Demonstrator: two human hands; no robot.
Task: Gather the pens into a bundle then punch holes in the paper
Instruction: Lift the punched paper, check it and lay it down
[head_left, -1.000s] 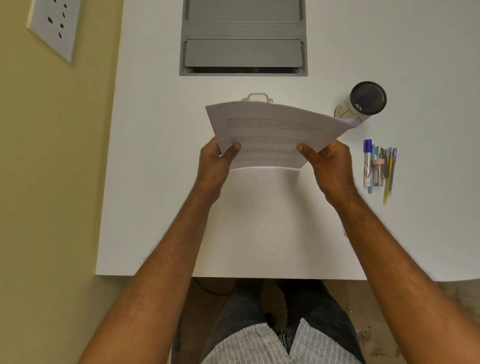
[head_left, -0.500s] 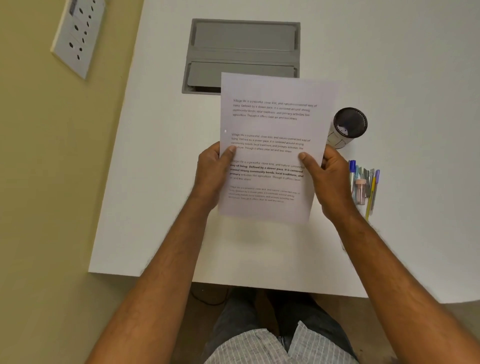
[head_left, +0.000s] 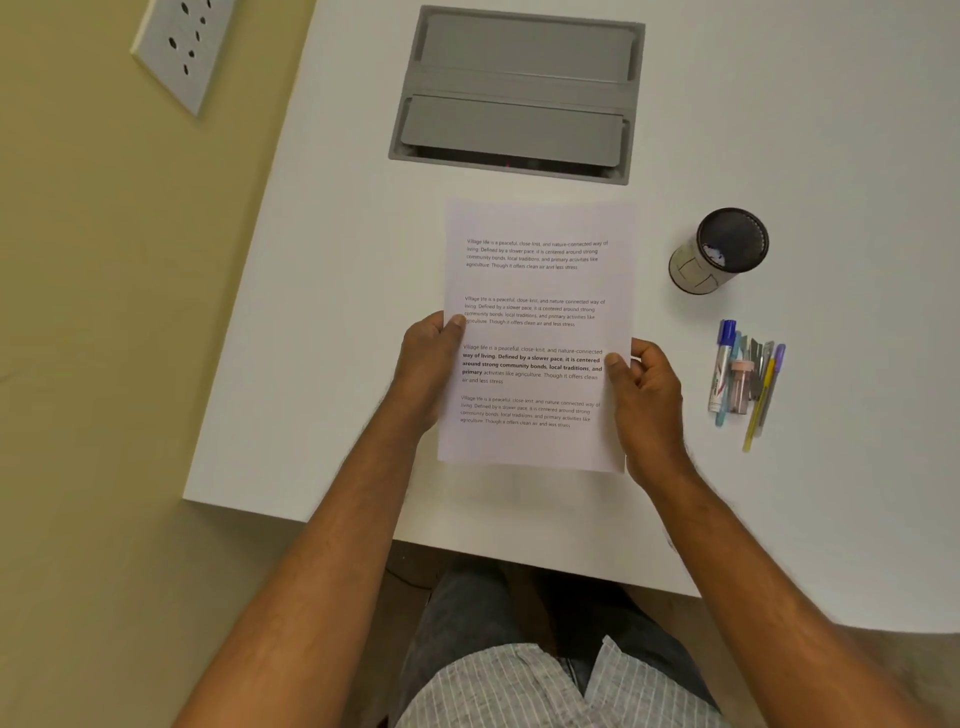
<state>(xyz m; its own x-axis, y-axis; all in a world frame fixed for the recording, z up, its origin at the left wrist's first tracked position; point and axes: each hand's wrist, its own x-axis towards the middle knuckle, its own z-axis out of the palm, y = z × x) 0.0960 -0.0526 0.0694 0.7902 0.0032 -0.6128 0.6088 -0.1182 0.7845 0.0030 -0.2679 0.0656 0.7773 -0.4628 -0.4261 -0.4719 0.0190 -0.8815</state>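
Note:
A printed white sheet of paper (head_left: 537, 291) faces me over the middle of the white desk (head_left: 322, 322). My left hand (head_left: 428, 364) grips its left edge, thumb on the text. My right hand (head_left: 644, 400) pinches its right edge with the thumb on the page. A bundle of pens (head_left: 745, 376) lies side by side on the desk to the right of my right hand, with a blue-capped marker, a yellow pen and a purple pen among them. No hole punch shows in this view.
A round dark-rimmed pen holder (head_left: 719, 252) stands right of the paper, above the pens. A grey cable hatch (head_left: 519, 88) is set into the desk behind the paper. A wall socket (head_left: 179, 47) sits far left. The desk's front edge runs just below my wrists.
The sheet was curled and tipped away a second ago; now it is held flat facing me, lower and nearer. The small hole punch seen behind it earlier is out of sight.

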